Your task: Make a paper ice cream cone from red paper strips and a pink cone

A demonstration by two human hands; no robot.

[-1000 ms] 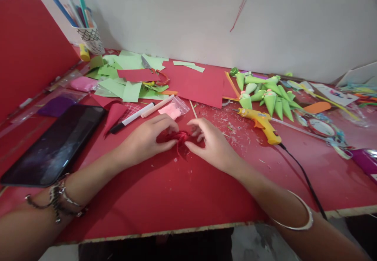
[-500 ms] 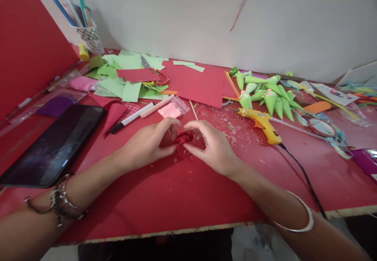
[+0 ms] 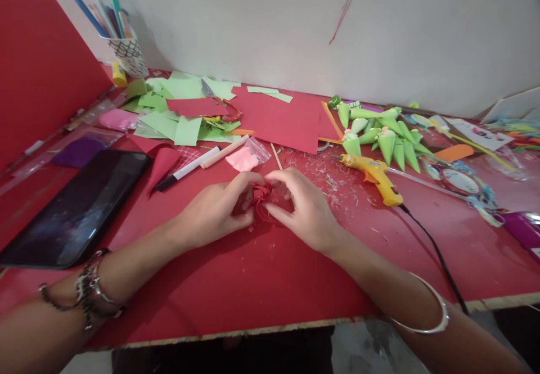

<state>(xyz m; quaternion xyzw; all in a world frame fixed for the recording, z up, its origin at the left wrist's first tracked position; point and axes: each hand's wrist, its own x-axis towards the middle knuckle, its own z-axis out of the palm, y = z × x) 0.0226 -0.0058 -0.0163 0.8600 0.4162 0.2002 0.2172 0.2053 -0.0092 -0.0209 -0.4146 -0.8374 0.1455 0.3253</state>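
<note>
Near the middle of the red table, my left hand [image 3: 223, 208] and my right hand [image 3: 299, 208] face each other with curled fingers. Between them they hold a small coil of thin red strips [image 3: 262, 193], with a loose loop hanging at its lower side. My left fingertips grip its left side, and the right fingertips hold its right side. Some fingertips are hidden behind the coil. Just beyond the hands are a pink lump in a clear bag [image 3: 243, 159] and a thin wooden stick [image 3: 276, 156].
A black phone [image 3: 76, 205], a capped marker [image 3: 189, 169] and a red paper cone [image 3: 163, 166] lie left. Green paper scraps [image 3: 188, 131] and scissors [image 3: 228, 109] are behind. Right are a yellow glue gun [image 3: 373, 177] with a cord and several green cones [image 3: 399, 152].
The red coil has shifted and turned slightly between my fingers, and its loose loop looks wider. My right fingertips have moved a little left, closer to the left hand.
</note>
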